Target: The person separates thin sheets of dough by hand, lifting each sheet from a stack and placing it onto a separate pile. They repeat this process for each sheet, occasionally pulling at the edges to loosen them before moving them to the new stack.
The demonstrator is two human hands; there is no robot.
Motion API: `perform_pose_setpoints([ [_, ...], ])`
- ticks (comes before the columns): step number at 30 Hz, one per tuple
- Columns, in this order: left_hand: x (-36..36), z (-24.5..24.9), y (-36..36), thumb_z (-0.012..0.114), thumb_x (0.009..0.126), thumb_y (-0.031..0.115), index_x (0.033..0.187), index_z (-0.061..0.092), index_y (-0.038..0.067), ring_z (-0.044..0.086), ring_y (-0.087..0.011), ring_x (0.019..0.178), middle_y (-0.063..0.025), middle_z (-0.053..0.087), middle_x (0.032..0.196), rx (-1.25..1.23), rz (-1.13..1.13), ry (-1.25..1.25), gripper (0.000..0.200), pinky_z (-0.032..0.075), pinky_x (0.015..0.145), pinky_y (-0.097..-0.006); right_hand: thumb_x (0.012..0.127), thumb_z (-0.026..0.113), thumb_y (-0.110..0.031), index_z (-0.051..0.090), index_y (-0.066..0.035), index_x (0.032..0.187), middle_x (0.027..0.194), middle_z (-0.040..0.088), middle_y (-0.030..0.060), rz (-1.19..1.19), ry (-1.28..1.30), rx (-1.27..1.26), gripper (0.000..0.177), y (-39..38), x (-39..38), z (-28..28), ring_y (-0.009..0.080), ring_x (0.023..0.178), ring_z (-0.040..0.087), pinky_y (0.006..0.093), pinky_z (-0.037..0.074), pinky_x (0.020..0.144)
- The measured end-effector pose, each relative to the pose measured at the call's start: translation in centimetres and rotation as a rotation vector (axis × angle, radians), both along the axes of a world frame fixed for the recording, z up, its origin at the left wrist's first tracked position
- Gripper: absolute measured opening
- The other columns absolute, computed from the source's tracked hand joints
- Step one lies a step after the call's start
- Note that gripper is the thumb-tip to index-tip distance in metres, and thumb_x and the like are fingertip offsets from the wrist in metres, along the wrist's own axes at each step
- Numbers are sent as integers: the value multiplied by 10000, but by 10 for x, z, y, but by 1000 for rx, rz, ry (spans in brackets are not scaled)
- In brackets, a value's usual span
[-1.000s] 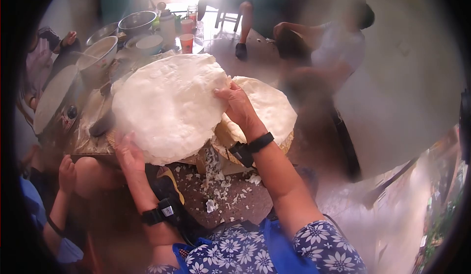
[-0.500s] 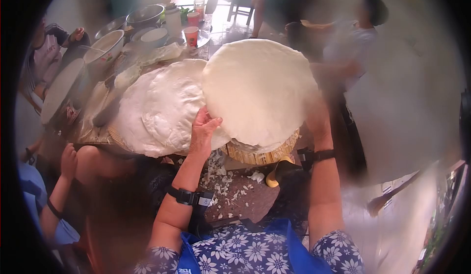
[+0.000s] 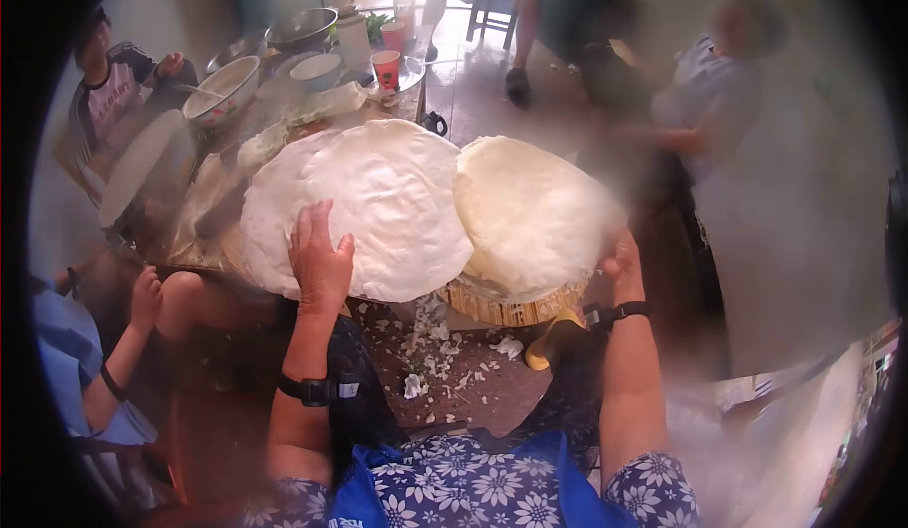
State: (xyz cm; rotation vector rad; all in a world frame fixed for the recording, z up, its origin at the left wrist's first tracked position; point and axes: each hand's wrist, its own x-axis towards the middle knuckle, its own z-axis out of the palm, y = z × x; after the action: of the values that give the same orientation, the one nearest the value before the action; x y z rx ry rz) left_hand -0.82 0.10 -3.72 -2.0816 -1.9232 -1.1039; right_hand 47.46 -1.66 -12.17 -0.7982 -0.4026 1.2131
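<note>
A pale round dough sheet (image 3: 388, 197) lies on top of the left pile. My left hand (image 3: 320, 254) rests on its near left part, with fingers stretched out and flat. A second, yellower pile of thin round sheets (image 3: 525, 211) sits to the right, on a round slatted base (image 3: 511, 306), and its left edge meets the left sheet. Beside its right edge is my right hand (image 3: 621, 261), thumb apart from the fingers. A blurred patch there hides the fingertips in part, and I see nothing held.
Bowls (image 3: 222, 93), a steel basin (image 3: 301, 27) and red paper cups (image 3: 386, 69) crowd the table's far left. White scraps (image 3: 430, 348) litter the floor between my knees. People sit at the left (image 3: 118, 103), far side and right (image 3: 714, 93).
The large sheet held up between my hands is down on the left pile. My left hand moved left and flattened on it; my right hand lowered beside the right pile, now uncovered.
</note>
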Motion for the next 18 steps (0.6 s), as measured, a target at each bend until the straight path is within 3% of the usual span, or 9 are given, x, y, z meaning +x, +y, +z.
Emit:
perform_pose_setpoints([
  [5,-48,-15,48,645,744,210,1284,403,101,535,-358,1047,-185,545,1160,-171,133,-85,602,420,859,-452,742,552,67,481,-25,1181,1112,573,105,-63,-71,-83,453,-5,-3,-5,290,1037,546,443,428,939],
  [11,-60,-1,71,685,701,276,1299,388,115,543,-360,1050,-182,559,1167,-456,329,-102,687,416,879,-434,737,545,62,490,-15,1153,1088,580,118,-96,-213,-206,427,-13,16,-16,297,1003,563,447,452,902],
  [14,-71,-5,82,723,668,345,1302,385,107,538,-355,1072,-189,559,1172,-510,311,-199,757,408,901,-421,733,551,47,491,-17,1153,1071,585,117,-100,-273,-188,429,-16,31,-26,294,981,575,446,465,883],
  [18,-94,-40,112,757,619,423,1305,380,85,533,-351,1086,-193,557,1176,-404,173,-259,853,399,924,-414,730,550,39,494,-19,1165,1068,592,110,-107,-288,-186,443,-24,31,-16,287,949,589,440,473,868],
])
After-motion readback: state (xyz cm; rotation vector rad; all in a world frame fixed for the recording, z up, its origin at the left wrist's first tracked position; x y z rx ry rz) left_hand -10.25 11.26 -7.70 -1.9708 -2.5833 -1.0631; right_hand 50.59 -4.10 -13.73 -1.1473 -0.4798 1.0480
